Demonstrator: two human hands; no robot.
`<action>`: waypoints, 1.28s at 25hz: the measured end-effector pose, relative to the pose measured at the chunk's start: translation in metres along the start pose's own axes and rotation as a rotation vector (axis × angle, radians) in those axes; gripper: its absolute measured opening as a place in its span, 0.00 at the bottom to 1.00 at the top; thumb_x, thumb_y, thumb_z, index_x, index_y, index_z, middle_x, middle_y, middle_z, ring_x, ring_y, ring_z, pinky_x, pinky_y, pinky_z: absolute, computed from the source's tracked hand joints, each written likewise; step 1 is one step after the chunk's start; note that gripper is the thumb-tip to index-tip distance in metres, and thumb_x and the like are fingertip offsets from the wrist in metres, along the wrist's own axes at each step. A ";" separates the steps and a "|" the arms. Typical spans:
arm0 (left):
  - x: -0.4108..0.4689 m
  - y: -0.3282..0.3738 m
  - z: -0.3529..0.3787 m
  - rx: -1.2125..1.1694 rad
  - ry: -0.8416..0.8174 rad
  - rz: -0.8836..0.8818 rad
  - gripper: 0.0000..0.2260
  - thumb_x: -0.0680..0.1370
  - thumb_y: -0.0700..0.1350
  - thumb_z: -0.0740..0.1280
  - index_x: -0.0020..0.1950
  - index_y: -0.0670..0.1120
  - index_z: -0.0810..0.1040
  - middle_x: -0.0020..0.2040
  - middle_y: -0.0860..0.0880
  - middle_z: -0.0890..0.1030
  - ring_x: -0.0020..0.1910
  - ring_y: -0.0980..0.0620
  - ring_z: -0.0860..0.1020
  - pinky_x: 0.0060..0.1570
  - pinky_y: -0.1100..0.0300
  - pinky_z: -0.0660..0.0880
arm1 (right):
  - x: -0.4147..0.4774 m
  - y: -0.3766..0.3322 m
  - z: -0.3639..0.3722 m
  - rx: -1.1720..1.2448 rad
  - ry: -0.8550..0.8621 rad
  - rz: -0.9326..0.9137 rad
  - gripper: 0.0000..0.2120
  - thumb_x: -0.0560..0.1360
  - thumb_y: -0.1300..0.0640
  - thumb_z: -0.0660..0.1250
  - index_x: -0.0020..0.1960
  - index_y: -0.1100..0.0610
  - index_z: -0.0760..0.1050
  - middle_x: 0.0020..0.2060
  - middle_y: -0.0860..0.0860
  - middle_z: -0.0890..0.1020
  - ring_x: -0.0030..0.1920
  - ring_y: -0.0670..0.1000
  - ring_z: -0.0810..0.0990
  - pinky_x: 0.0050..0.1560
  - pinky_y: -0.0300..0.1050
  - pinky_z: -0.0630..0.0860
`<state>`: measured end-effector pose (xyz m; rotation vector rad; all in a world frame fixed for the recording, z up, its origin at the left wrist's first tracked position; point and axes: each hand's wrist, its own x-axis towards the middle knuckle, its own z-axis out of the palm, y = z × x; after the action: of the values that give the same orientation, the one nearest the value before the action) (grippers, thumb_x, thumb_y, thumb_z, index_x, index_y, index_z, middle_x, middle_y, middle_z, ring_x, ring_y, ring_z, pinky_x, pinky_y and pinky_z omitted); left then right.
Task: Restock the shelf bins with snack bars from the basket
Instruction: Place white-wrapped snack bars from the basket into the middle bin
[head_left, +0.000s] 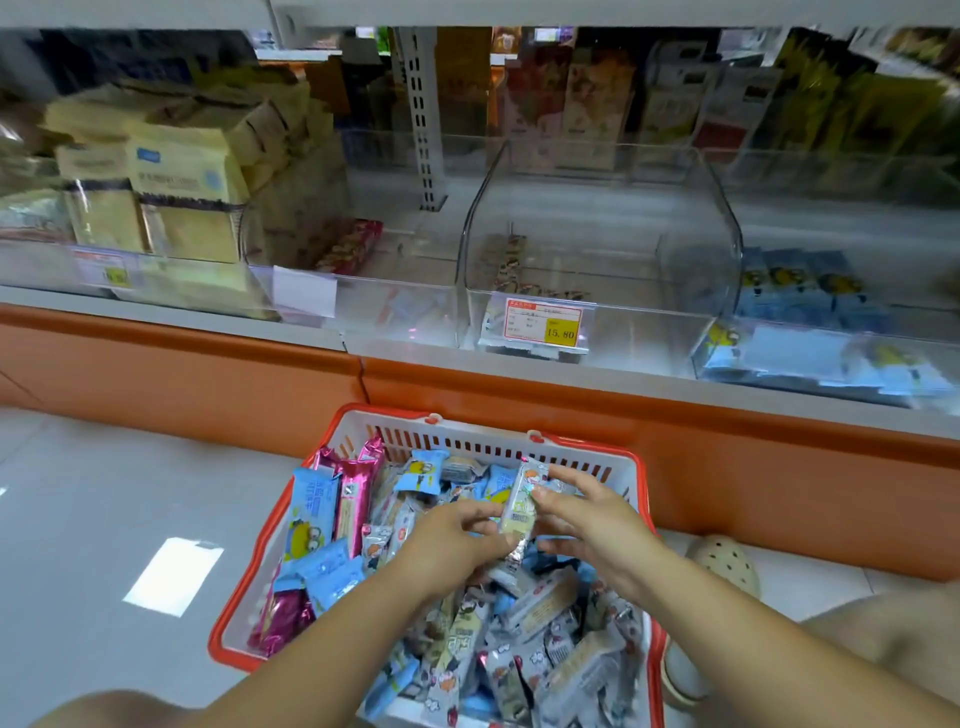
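My left hand (457, 535) and right hand (587, 525) met over the basket (254, 566), both pinching one bar (522, 506) in a pale wrapper. The left fingers took its lower half. The right thumb and forefinger took the upper half, with the other right fingers spread loose above. The bar stood clear of the heap, its long axis running from me toward the shelf, far end raised and tilted a little right.

Both forearms reached forward and inward, wrists low, so the hands closed from either side. Neither was clearly nearer the shelf.

What mattered next, as I judged it, was that the middle bin (602, 218) lay straight ahead and above the hands, behind the price tag (543, 323). A few similar bars (511, 260) lay in it, lengthwise front to back. The bar in my hands already pointed that way, so a lift up and forward would do, and one hand would have to let go. The basket was full of mixed bars.
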<state>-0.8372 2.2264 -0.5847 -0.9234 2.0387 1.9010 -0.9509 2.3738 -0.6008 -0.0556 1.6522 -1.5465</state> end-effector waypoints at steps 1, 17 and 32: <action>-0.002 0.002 0.000 -0.006 -0.001 0.009 0.18 0.75 0.44 0.73 0.64 0.50 0.75 0.49 0.49 0.78 0.34 0.56 0.79 0.36 0.65 0.75 | -0.002 -0.003 0.001 0.003 -0.006 -0.019 0.18 0.74 0.58 0.72 0.62 0.49 0.72 0.47 0.54 0.86 0.49 0.55 0.85 0.46 0.48 0.81; 0.012 0.129 -0.060 0.684 0.588 0.876 0.29 0.79 0.59 0.58 0.78 0.57 0.53 0.76 0.63 0.51 0.75 0.66 0.46 0.71 0.70 0.46 | -0.008 -0.272 -0.029 -0.450 0.337 -0.655 0.18 0.73 0.62 0.72 0.60 0.52 0.74 0.47 0.55 0.83 0.43 0.54 0.83 0.47 0.52 0.82; 0.042 0.102 -0.066 0.835 0.611 0.847 0.29 0.80 0.52 0.62 0.78 0.52 0.54 0.78 0.56 0.48 0.77 0.58 0.43 0.76 0.52 0.49 | 0.067 -0.235 -0.043 -1.016 0.396 -0.054 0.09 0.79 0.58 0.64 0.50 0.64 0.77 0.44 0.57 0.81 0.42 0.56 0.79 0.43 0.40 0.77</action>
<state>-0.9105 2.1480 -0.5139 -0.4395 3.5438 0.7121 -1.1355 2.3155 -0.4458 -0.3464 2.6183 -0.6230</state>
